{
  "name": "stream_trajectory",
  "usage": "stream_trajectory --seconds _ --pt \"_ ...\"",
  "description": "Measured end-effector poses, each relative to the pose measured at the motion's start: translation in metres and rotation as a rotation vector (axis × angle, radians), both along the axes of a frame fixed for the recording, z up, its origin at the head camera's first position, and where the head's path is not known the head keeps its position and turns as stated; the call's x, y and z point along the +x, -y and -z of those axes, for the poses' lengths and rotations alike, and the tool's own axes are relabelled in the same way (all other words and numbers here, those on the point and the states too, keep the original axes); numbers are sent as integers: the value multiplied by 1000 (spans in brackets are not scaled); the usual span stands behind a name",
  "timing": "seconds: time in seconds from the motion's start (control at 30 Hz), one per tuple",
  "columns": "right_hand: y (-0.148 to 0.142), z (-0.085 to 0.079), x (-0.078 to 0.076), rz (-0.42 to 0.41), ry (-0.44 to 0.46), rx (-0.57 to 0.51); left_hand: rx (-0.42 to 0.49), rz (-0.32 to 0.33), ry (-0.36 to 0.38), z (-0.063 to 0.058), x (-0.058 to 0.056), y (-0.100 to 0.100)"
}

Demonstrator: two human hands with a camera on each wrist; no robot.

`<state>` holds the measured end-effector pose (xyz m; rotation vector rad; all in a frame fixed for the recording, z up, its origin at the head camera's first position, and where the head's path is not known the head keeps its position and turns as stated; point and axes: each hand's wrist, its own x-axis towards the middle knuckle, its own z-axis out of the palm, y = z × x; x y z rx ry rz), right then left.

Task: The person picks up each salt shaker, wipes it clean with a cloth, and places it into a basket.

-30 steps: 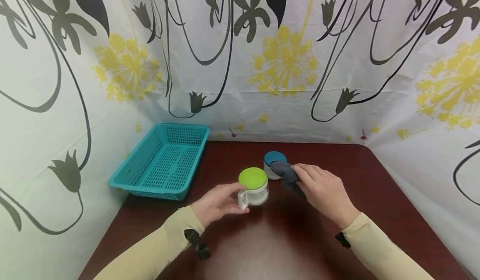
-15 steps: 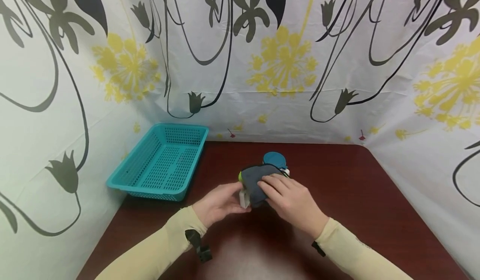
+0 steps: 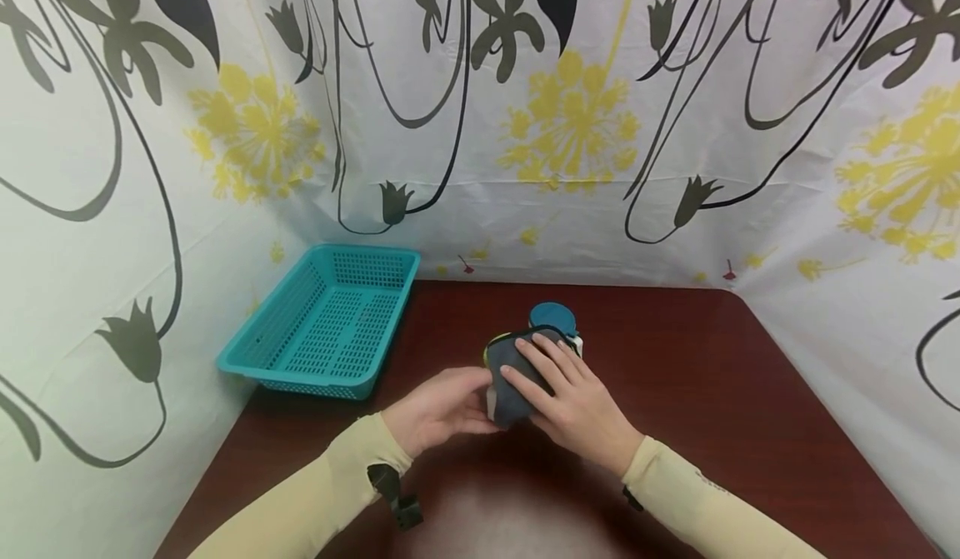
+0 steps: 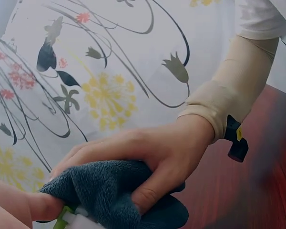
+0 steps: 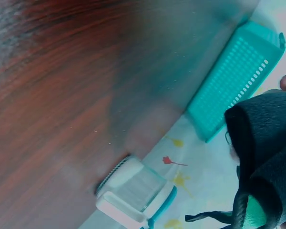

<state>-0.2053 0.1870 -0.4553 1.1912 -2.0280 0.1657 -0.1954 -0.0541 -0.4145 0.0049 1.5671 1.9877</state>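
My left hand holds a white-handled jar with a green lid, which the cloth mostly hides. Over the jar lies a dark grey cloth with a black edge; my right hand holds it there, fingers spread across the top in the head view. From the left wrist, the right thumb shows pressing the cloth's fold, and my left fingertip sits beside the green lid. Just behind stands a second jar with a blue lid, clear-walled with a white handle in the right wrist view.
A turquoise perforated basket stands at the table's back left. The dark red wooden table meets a white floral curtain along its far edge and sides. The blue-lidded jar is close to my right fingers.
My right hand has carried the cloth left from beside the blue-lidded jar onto the green-lidded jar, then spread over it. My left hand stays at the green-lidded jar.
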Motion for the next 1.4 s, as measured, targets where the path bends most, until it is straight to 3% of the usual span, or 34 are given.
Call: stream_trajectory --seconds 0.33,0.67,0.87,1.17,1.4 --pt "-4 0 -1 2 -42 -10 -24 77 -41 -5 2 -1" --pt "-17 -2 -4 66 191 -115 -17 69 -13 -3 -1 2" --pt "-20 2 -5 55 239 -167 -11 75 -13 -1 0 3" --pt "-4 3 0 23 213 -170 -3 61 7 0 1 1" --pt "8 3 1 13 100 -118 9 60 1 -3 0 0"
